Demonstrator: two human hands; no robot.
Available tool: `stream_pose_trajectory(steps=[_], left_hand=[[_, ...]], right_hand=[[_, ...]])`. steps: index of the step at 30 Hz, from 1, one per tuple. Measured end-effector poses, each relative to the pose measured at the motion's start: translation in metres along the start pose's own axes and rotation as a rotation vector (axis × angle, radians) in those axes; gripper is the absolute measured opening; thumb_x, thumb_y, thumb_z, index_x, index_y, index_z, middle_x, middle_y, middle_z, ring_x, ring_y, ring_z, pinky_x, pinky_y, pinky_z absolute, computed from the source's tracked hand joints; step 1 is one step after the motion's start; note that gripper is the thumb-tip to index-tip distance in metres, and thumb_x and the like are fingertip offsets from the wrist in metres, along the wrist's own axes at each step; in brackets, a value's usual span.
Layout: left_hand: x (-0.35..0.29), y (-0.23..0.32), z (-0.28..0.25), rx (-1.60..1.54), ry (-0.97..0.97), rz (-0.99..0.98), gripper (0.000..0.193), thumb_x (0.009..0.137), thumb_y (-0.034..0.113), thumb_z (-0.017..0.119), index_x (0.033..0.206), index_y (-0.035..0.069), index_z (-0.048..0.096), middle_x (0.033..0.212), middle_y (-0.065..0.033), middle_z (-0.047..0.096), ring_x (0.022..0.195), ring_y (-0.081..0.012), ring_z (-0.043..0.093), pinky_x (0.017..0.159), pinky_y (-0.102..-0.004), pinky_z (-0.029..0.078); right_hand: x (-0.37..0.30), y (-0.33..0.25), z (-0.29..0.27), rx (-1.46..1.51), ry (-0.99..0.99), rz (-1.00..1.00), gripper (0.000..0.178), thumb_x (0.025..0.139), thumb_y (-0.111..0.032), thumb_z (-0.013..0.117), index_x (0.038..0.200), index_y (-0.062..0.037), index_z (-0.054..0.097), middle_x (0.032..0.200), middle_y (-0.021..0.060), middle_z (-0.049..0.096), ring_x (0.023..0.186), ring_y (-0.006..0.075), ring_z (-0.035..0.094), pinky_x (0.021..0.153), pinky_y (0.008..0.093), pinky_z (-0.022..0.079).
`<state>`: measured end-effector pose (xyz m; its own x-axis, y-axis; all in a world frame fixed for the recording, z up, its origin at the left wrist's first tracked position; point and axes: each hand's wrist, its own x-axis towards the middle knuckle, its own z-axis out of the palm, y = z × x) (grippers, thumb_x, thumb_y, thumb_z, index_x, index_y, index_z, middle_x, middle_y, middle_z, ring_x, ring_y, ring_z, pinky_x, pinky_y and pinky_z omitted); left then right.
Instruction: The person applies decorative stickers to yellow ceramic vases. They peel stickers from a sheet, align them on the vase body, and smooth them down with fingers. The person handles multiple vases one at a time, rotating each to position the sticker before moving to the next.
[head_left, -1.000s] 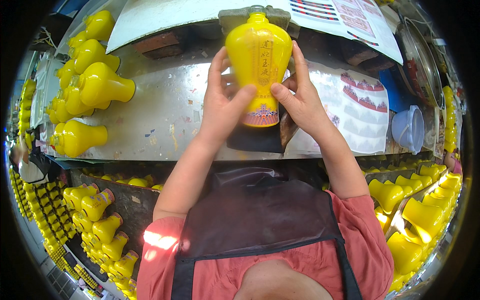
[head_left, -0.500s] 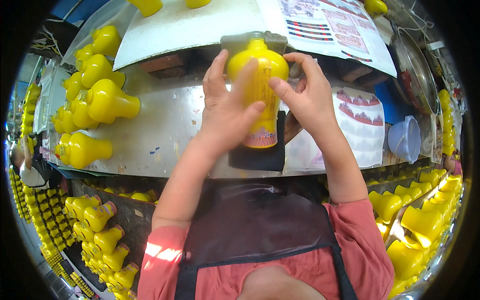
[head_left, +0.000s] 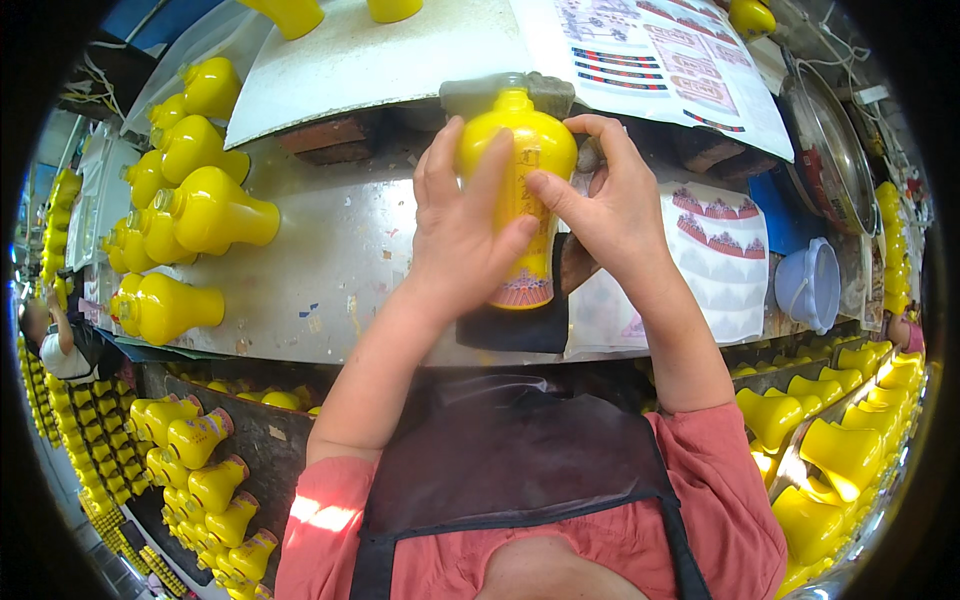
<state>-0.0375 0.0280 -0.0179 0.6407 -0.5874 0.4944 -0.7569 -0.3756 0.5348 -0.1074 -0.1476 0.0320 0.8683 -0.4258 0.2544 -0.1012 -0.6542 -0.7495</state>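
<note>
A glossy yellow bottle (head_left: 515, 140) lies tilted in front of me, its neck away from me on a grey block (head_left: 465, 97) and its base over a black pad (head_left: 510, 332). Down its front runs a decal with dark lettering, and a purple and red patterned band circles its base. My left hand (head_left: 455, 230) is at the bottle's left side with fingers spread; one finger, blurred, extends over the front and the thumb reaches toward the decal. My right hand (head_left: 610, 195) grips the right side, thumb on the decal's upper part, other fingers partly hidden behind.
Several plain yellow bottles (head_left: 225, 210) lie along the left of the metal table (head_left: 340, 240). Decal sheets (head_left: 720, 260) rest at the right, beside a pale blue bucket (head_left: 808, 285). More printed sheets (head_left: 650, 60) cover a raised white board. Racks of decorated bottles (head_left: 200, 435) flank me below.
The bottle has shifted slightly toward me, and its decal's lettering now faces a little differently. My right thumb has slid slightly down and left; both hands stay around the bottle.
</note>
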Motion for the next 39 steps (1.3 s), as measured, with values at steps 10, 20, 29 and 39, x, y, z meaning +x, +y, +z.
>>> stream_pose_trajectory(steps=[10,20,29,39], left_hand=[[0.001,0.001,0.000,0.007,-0.011,0.000,0.081,0.082,0.031,0.076,0.154,0.015,0.041,0.156,-0.0243,0.026,0.142,-0.0478,0.029,0.119,-0.0558,0.029],[0.000,0.000,0.002,0.021,-0.003,0.020,0.083,0.083,0.035,0.075,0.155,0.015,0.039,0.156,-0.0240,0.026,0.142,-0.0479,0.029,0.119,-0.0561,0.029],[-0.001,-0.003,0.005,0.018,0.010,0.036,0.084,0.085,0.041,0.074,0.154,0.009,0.038,0.155,-0.0252,0.027,0.141,-0.0477,0.030,0.118,-0.0564,0.030],[-0.001,-0.006,0.006,0.032,0.013,0.051,0.088,0.085,0.042,0.073,0.156,0.009,0.034,0.156,-0.0248,0.026,0.141,-0.0478,0.030,0.119,-0.0567,0.029]], right_hand=[[0.015,-0.010,-0.015,-0.112,-0.074,-0.167,0.054,0.077,-0.038,0.083,0.115,-0.0035,0.066,0.108,0.0194,0.069,0.097,0.0361,0.069,0.084,0.0421,0.055],[0.045,-0.009,-0.022,0.018,-0.214,0.013,0.040,0.083,-0.034,0.080,0.106,-0.0018,0.071,0.101,0.0190,0.072,0.086,0.0315,0.072,0.077,0.0376,0.056],[0.026,0.006,-0.014,-0.210,-0.052,-0.631,0.036,0.087,-0.019,0.077,0.122,-0.0259,0.077,0.089,0.0168,0.061,0.070,0.0311,0.066,0.062,0.0373,0.054],[0.037,0.027,-0.020,-0.067,-0.138,-0.245,0.030,0.098,-0.028,0.071,0.124,-0.0152,0.076,0.084,0.0059,0.065,0.078,0.0177,0.059,0.069,0.0292,0.050]])
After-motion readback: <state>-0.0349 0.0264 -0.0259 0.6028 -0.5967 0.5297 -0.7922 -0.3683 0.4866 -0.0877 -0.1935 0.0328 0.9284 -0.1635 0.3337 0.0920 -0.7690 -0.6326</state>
